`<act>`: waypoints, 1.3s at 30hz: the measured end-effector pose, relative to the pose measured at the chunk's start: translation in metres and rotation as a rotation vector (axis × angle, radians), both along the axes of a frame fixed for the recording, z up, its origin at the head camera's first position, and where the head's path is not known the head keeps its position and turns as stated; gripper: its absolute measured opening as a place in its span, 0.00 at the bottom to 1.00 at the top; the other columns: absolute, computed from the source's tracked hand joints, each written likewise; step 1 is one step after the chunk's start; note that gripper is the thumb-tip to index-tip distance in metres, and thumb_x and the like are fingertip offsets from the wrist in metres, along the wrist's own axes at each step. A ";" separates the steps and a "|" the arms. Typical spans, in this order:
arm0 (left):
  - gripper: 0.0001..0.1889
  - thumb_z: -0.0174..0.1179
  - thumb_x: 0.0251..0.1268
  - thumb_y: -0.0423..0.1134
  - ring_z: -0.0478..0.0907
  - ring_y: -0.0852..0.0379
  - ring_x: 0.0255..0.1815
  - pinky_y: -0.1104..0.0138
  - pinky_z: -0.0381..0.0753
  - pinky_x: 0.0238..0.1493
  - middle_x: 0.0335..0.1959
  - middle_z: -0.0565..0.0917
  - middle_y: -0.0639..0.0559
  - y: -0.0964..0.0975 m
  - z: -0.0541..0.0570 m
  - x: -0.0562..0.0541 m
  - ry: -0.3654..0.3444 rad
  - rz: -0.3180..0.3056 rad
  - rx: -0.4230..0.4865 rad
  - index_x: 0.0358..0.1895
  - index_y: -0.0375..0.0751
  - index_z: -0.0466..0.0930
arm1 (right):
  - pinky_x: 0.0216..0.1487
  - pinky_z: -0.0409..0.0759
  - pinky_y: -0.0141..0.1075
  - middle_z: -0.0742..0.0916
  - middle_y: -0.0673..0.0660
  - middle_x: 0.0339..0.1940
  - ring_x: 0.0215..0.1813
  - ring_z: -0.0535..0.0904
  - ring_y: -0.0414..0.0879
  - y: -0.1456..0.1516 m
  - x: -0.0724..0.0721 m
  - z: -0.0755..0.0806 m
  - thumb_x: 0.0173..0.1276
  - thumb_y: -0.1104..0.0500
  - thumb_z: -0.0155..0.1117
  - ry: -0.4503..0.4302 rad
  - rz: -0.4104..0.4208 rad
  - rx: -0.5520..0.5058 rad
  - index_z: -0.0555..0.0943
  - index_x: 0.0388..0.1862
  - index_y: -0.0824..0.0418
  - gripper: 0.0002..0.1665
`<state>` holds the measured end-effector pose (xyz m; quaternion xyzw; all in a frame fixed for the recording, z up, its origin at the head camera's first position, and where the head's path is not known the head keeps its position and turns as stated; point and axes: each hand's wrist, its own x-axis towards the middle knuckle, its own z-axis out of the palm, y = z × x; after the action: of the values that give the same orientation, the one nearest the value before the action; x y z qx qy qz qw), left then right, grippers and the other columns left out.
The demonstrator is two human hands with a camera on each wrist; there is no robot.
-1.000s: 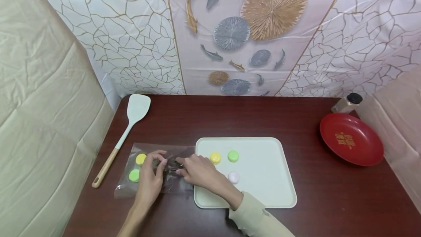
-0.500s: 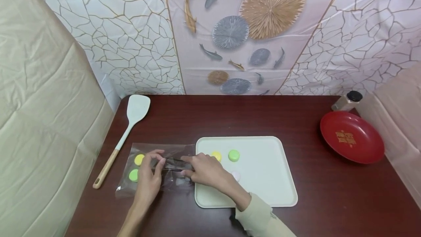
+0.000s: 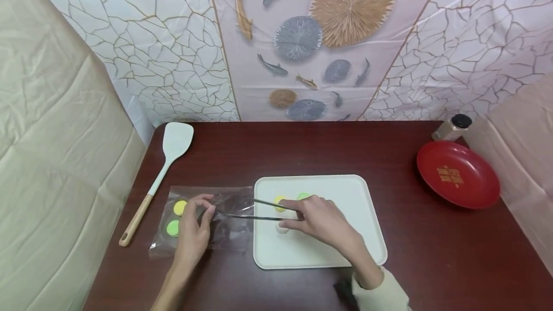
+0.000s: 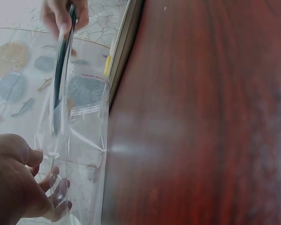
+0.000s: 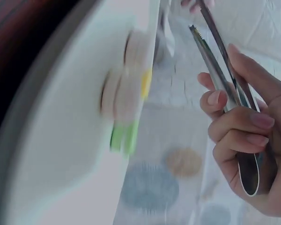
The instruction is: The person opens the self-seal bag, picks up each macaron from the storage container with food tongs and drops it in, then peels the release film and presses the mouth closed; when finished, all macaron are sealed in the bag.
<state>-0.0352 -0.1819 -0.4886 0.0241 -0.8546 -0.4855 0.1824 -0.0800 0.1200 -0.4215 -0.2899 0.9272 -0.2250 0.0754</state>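
My left hand pinches the clear plastic bag near its middle, on the left of the table. Inside the bag lie a yellow macaron and a green macaron. In my right hand are metal tongs, their arms apart, with nothing between the tips. One tong arm still reaches over the bag. Below the right hand, the white tray bears a yellow macaron, a green macaron and a pale macaron. A second pale one shows in the right wrist view.
A white spatula with a wooden handle lies at the left edge. At the right stand a red plate and a black-capped jar. Patterned cloth hangs behind the table.
My right hand has moved right with the tongs, from over the bag to over the tray, uncovering a pale macaron. The left hand stays at the bag.
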 end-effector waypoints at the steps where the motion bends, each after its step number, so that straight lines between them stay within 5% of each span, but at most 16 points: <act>1: 0.04 0.62 0.79 0.25 0.80 0.32 0.67 0.60 0.70 0.71 0.59 0.87 0.34 0.000 0.000 0.000 -0.006 0.003 0.000 0.44 0.31 0.76 | 0.24 0.66 0.31 0.75 0.37 0.20 0.25 0.66 0.32 0.007 0.001 0.002 0.72 0.42 0.78 0.008 -0.017 -0.006 0.90 0.63 0.46 0.24; 7: 0.03 0.61 0.80 0.25 0.79 0.32 0.69 0.46 0.70 0.72 0.60 0.86 0.33 -0.002 -0.001 0.000 -0.036 0.004 0.012 0.44 0.30 0.76 | 0.25 0.65 0.30 0.75 0.35 0.20 0.25 0.64 0.30 0.041 0.010 0.005 0.70 0.39 0.78 0.039 -0.070 -0.019 0.91 0.62 0.44 0.25; 23: 0.04 0.62 0.79 0.25 0.80 0.32 0.68 0.47 0.70 0.70 0.60 0.87 0.33 -0.001 -0.002 -0.001 -0.025 0.012 -0.006 0.44 0.30 0.76 | 0.26 0.64 0.30 0.75 0.34 0.25 0.26 0.63 0.29 0.110 0.024 -0.006 0.67 0.42 0.83 0.019 -0.111 0.009 0.92 0.62 0.45 0.26; 30: 0.04 0.62 0.79 0.26 0.79 0.32 0.69 0.55 0.70 0.72 0.60 0.87 0.33 -0.001 -0.002 -0.001 -0.023 0.006 0.008 0.45 0.30 0.76 | 0.31 0.68 0.31 0.73 0.32 0.24 0.28 0.66 0.28 0.140 0.033 -0.020 0.65 0.43 0.84 0.005 -0.113 0.034 0.92 0.61 0.46 0.26; 39: 0.04 0.62 0.80 0.26 0.79 0.32 0.70 0.43 0.70 0.72 0.61 0.86 0.33 0.000 0.000 0.000 -0.039 0.008 0.006 0.45 0.31 0.76 | 0.35 0.73 0.33 0.81 0.31 0.27 0.32 0.71 0.30 0.166 0.039 -0.028 0.64 0.42 0.84 -0.008 -0.124 0.077 0.92 0.62 0.45 0.27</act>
<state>-0.0349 -0.1819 -0.4890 0.0377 -0.8564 -0.4869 0.1675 -0.0410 0.2856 -0.4492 -0.2279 0.9510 -0.1946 0.0759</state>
